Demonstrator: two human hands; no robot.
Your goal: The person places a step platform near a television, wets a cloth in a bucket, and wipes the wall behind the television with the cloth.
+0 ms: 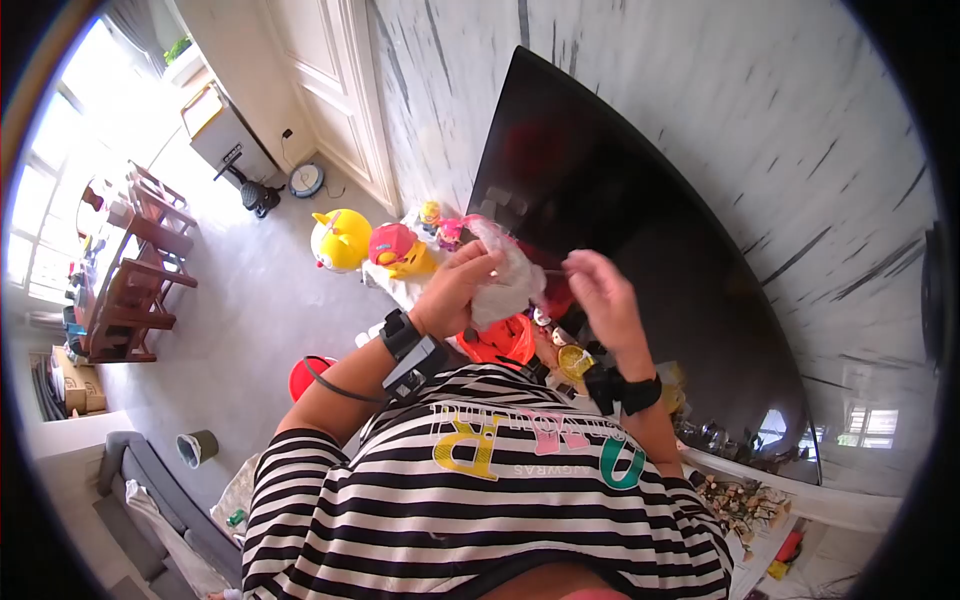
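My left hand [458, 290] is closed on a crumpled white, see-through sheet that looks like a thin plastic bag [512, 283]. The bag hangs in front of the black television. My right hand [605, 298] is raised just right of the bag, apart from it, with its fingers loosely bent, slightly blurred and nothing visible in them. Below the bag lies an orange-red plastic bag [500, 342]. Small toy figures [545, 325] and a round yellow item [574, 362] are beside it. Behind my left hand stand a yellow toy with a red cap [398, 250] and a small pink-haired doll [450, 235].
A large television [660, 270] stands against the marbled wall. A yellow round toy [342, 240] is at the left end of the stand. A red bucket-like object [310, 378], a grey bin [197, 448], a sofa [165, 510] and a robot vacuum [307, 180] are on the floor.
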